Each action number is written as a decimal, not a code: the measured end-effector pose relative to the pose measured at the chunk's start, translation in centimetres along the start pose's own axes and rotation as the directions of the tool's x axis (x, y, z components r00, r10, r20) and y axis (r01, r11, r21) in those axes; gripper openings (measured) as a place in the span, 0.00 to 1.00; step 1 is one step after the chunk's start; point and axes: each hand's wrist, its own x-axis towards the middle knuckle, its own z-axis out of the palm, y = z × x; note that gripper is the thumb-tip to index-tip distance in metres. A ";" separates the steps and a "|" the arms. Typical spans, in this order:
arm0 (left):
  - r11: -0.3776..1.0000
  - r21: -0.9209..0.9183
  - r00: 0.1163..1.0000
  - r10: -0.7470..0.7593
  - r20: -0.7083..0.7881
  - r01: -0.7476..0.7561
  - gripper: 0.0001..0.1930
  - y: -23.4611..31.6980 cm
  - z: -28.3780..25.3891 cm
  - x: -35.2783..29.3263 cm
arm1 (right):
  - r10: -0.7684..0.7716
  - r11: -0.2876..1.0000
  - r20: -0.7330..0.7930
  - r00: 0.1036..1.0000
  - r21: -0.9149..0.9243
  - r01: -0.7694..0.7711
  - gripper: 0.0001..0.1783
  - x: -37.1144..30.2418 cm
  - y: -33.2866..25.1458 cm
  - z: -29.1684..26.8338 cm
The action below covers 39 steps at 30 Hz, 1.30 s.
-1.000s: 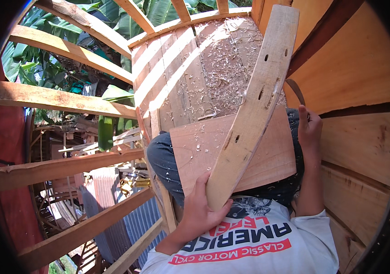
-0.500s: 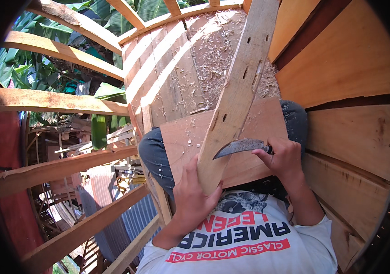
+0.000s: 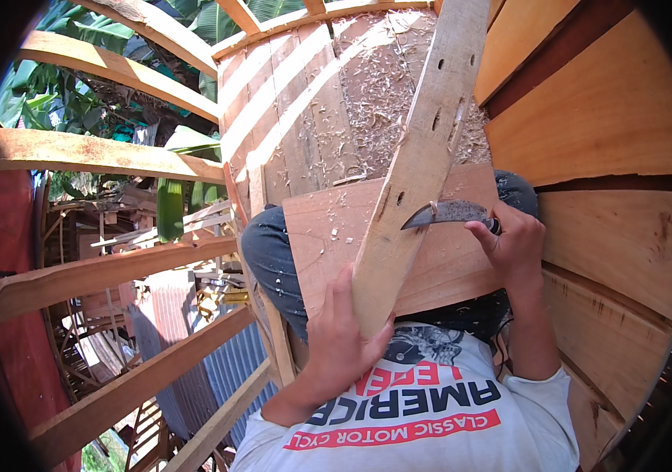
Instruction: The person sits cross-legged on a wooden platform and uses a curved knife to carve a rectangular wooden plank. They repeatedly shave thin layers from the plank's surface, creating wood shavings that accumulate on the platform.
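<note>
A long pale wooden plank (image 3: 419, 157) with several small dark slots slants from my lap toward the far edge of the floor. My left hand (image 3: 341, 330) is wrapped round its near end, fingers on the left edge and thumb on the right. In my right hand (image 3: 515, 240) is a knife (image 3: 454, 212) with a dark, curved blade, gripped by its handle. The blade lies across the plank's right edge, its tip pointing left, and a small curled shaving shows at it. Beneath the plank, a thin flat board (image 3: 320, 236) rests over my legs.
Wood shavings (image 3: 375, 94) litter the plank floor (image 3: 281, 102) ahead. Wooden slats (image 3: 603, 134) form a wall close on my right. Open railing beams (image 3: 108, 267) run along the left, with corrugated roofing (image 3: 234, 370) and scrap wood below. Banana leaves (image 3: 45, 71) hang beyond.
The knife and my right hand have moved away from me along the plank, up and to the right. My left hand keeps its hold on the near end.
</note>
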 end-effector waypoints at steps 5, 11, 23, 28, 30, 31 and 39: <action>0.999 -0.032 1.000 0.003 -0.008 -0.003 0.41 0.1 0.1 0.0 | 0.143 0.989 -0.019 0.990 0.044 -0.142 0.37 1.1 0.6 -0.1; 0.976 -0.162 0.963 -0.101 0.250 0.144 0.39 0.4 -0.2 -1.8 | 0.470 0.876 -0.052 0.881 0.155 -0.458 0.35 2.4 6.1 -2.1; 0.927 -0.370 0.984 0.006 0.175 0.060 0.38 0.3 0.3 1.1 | 0.005 0.956 0.108 0.994 0.290 -0.037 0.35 -2.9 -2.9 0.1; 0.947 -0.310 0.973 -0.009 0.230 0.082 0.38 1.3 0.3 0.4 | 0.062 0.980 0.011 0.998 0.190 -0.063 0.36 -1.9 0.0 0.9; 0.935 -0.334 0.966 -0.032 0.257 0.120 0.38 1.4 0.5 -0.1 | 0.070 0.985 0.005 0.998 0.160 -0.070 0.37 -1.3 0.9 0.7; 0.920 -0.359 0.960 -0.059 0.273 0.158 0.38 1.5 0.7 -0.4 | 0.072 0.986 0.002 0.997 0.148 -0.072 0.37 -0.9 1.5 0.6; 0.829 -0.448 0.864 -0.078 0.497 0.333 0.37 1.3 0.2 -1.4 | 0.449 0.828 0.031 0.893 0.360 -0.430 0.36 0.9 6.1 -0.7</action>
